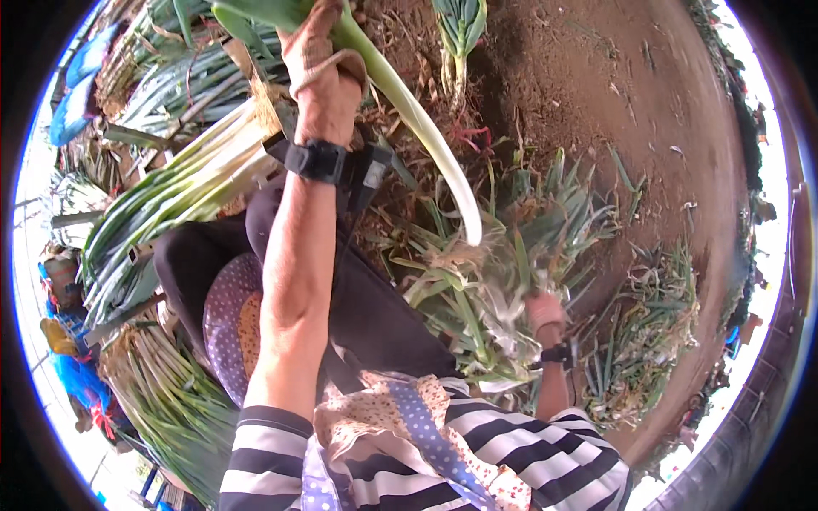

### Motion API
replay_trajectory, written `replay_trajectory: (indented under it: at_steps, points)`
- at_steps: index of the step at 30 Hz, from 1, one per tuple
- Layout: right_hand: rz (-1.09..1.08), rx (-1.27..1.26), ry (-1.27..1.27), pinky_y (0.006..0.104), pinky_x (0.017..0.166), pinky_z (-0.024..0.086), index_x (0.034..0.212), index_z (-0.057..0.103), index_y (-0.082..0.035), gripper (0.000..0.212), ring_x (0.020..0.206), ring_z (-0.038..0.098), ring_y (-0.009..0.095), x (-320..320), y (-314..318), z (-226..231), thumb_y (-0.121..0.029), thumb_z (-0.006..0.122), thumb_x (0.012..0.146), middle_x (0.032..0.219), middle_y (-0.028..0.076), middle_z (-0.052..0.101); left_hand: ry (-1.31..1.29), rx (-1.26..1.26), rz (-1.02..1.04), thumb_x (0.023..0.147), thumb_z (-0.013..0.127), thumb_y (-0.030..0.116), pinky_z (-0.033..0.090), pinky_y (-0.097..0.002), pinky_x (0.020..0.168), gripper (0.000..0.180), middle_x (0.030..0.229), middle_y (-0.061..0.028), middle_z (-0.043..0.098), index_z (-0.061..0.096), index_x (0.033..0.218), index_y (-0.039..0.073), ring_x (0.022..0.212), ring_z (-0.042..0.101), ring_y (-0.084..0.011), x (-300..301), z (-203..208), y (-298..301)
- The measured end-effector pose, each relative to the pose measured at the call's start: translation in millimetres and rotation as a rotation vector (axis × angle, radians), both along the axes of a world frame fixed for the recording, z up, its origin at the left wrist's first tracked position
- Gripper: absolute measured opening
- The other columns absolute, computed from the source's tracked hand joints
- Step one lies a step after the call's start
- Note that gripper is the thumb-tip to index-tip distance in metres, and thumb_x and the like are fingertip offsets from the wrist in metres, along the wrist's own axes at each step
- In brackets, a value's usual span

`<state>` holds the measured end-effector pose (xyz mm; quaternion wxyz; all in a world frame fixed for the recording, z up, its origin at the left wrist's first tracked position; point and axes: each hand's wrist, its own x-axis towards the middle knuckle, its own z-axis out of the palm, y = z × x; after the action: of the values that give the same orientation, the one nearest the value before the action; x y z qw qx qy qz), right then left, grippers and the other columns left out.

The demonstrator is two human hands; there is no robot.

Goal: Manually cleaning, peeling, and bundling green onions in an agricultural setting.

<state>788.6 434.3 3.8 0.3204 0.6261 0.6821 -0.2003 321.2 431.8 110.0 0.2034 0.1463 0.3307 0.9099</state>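
Note:
My left hand (328, 94) is raised at the top of the view, closed around a long leek (409, 111). Green leaves stretch past the hand on the upper left, and the white shank slants down to the right with its end hanging above a heap of stripped leaves. My right hand (545, 311) is low on the right, at the edge of that heap of peeled leek leaves (477, 332). Motion smears its fingers, so whether they grip any of the pale skins cannot be made out.
Trimmed leeks lie in a bundle (187, 175) to my left, and another bundle (162, 375) is nearer. Untrimmed leeks (460, 34) with roots are ahead on the brown dirt floor (588, 68). More leaf scraps (639, 332) are strewn at the right.

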Motion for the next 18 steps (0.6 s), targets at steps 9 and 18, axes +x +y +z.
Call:
replay_trajectory:
  at_steps: [9, 18]
  points:
    - [0.156, 0.846, 0.829, 0.0406, 0.073, 0.057, 0.125, 0.044, -0.006, 0.063, 0.093, 0.061, 0.031, -177.0, 29.5, 68.6, -0.009, 0.073, 0.069, 0.114, 0.021, 0.057, -0.155, 0.051, 0.074, 0.083, 0.064, 0.014, 0.050, -0.0309, 0.053, 0.028, 0.084, -0.0069, 0.059, 0.049, 0.106, 0.009, 0.064, 0.060, -0.0197, 7.0, -9.6, 11.9]
    - [0.252, 1.104, 1.134, 0.0404, 0.053, 0.051, 0.124, 0.046, -0.014, 0.045, 0.068, 0.061, 0.023, -334.3, 47.5, 64.4, -0.025, 0.060, 0.083, 0.088, 0.013, 0.060, -0.257, -0.033, 0.032, 0.086, 0.059, 0.039, 0.046, -0.0297, 0.049, 0.032, 0.073, -0.0053, 0.055, 0.050, 0.098, 0.011, 0.060, 0.056, -0.0166, 23.2, 4.8, 12.3]
